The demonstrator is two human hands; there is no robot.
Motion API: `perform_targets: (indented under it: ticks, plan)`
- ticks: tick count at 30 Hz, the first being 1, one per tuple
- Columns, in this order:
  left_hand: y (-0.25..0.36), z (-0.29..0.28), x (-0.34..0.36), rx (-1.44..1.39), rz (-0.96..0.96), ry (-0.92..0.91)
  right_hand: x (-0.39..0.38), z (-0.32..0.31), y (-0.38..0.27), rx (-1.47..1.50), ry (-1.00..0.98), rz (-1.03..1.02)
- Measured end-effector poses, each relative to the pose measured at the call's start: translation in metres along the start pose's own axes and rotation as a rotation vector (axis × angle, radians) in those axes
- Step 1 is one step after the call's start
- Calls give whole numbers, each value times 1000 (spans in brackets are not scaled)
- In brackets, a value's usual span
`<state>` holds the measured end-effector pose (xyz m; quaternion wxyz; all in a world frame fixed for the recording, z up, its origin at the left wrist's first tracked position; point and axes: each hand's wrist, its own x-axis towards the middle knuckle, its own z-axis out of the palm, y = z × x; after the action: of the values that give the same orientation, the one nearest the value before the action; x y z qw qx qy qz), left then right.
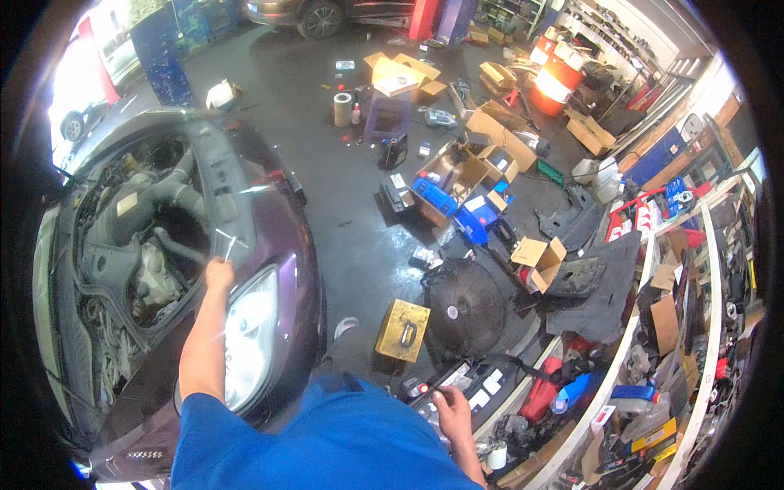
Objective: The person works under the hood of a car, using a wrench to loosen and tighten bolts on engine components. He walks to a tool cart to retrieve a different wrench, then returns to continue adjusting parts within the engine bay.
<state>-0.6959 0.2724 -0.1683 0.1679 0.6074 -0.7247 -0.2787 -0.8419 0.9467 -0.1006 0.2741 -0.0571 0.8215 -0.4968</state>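
My left hand [219, 274] reaches over the front of a dark purple car [286, 269] with its bonnet up. It is closed around a thin silvery metal tool [231, 243] that points up over the rim of the engine bay [139, 237]. The headlight [249, 335] lies just below my forearm. My right hand [452, 406] is stretched to the lower middle, its fingers on the edge of a dark tray of small parts and white boxes [478, 380]. Whether those fingers hold anything is hidden. My blue shirt fills the lower edge.
A yellow box [402, 329] and a round black fan [461, 306] stand on the wet dark floor beside the car. Open cardboard boxes [539, 257] and blue boxes [482, 216] litter the floor beyond. Crowded white shelves [653, 384] run along the right. A red canister [543, 390] sits low on them.
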Motion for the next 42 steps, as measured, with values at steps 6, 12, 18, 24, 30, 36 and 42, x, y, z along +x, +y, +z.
perform_targets:
  ticks: [6, 12, 18, 24, 30, 36, 42]
  plan:
    - [-8, 49, 58, 223, -25, -20, 57, 0, 6, 72, 25, 148]
    - [-9, 76, 83, 275, -212, -59, 175, 12, -71, 123, 7, 264]
    - [16, 83, 70, 596, -223, 30, 328, 37, -185, -211, -137, 24]
    - [54, 83, 66, 583, -326, 79, 440, 52, -280, -396, -147, -54]
    - [73, 76, 63, 574, -365, 146, 496, 91, -309, -346, -302, -77]
    - [94, 69, 83, 518, -379, 245, 561, 115, -342, -443, -441, -32]
    - [146, 98, 149, 361, -160, 484, 675, 148, -384, -514, -533, -102]
